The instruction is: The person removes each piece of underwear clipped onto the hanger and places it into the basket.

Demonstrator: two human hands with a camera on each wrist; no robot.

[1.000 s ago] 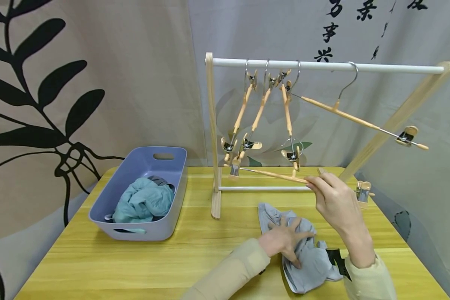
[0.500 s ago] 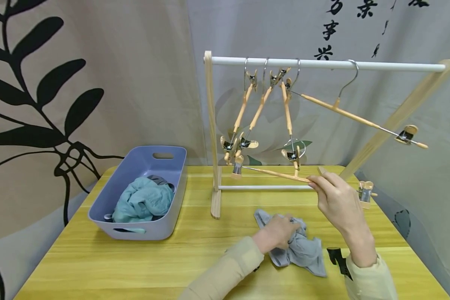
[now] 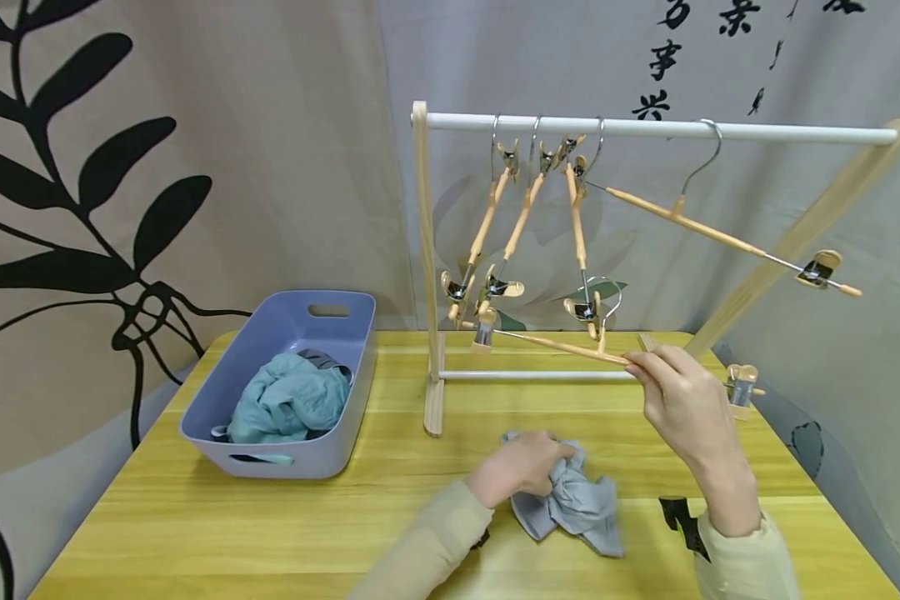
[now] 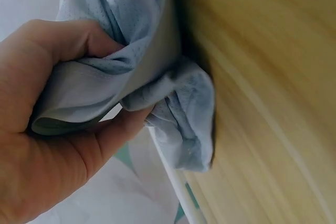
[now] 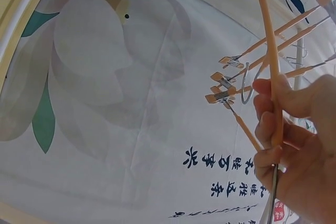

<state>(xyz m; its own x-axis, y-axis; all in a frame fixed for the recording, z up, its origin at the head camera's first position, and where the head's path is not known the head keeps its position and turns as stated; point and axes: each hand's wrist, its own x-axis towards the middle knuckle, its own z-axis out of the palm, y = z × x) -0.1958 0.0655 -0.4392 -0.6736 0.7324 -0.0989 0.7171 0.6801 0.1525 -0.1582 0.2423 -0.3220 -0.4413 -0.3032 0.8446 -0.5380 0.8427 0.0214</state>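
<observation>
My left hand (image 3: pixel 525 465) pinches a crumpled grey-blue cloth garment (image 3: pixel 581 507) low over the table. In the left wrist view, thumb and fingers grip folds of the garment (image 4: pixel 157 56), and part of it hangs beside the wood surface. My right hand (image 3: pixel 686 406) grips the bar of a wooden clip hanger (image 3: pixel 570 346), held in front of the rack. One metal clip shows at each end of that hanger, and its hook points up. In the right wrist view, the fingers (image 5: pixel 269 129) curl round the hanger's bar (image 5: pixel 270 40).
A drying rack with a white rail (image 3: pixel 645 128) stands at the back right. Several clip hangers hang from it, one a tilted hanger (image 3: pixel 720 236) at the right. At the left, a blue-purple basket (image 3: pixel 213 446) holds a teal cloth (image 3: pixel 288 398) and darker fabric.
My left hand has gone from lying spread on the garment to gripping it, then drawn it left and bunched it up. The right hand keeps its hanger, shifted slightly right.
</observation>
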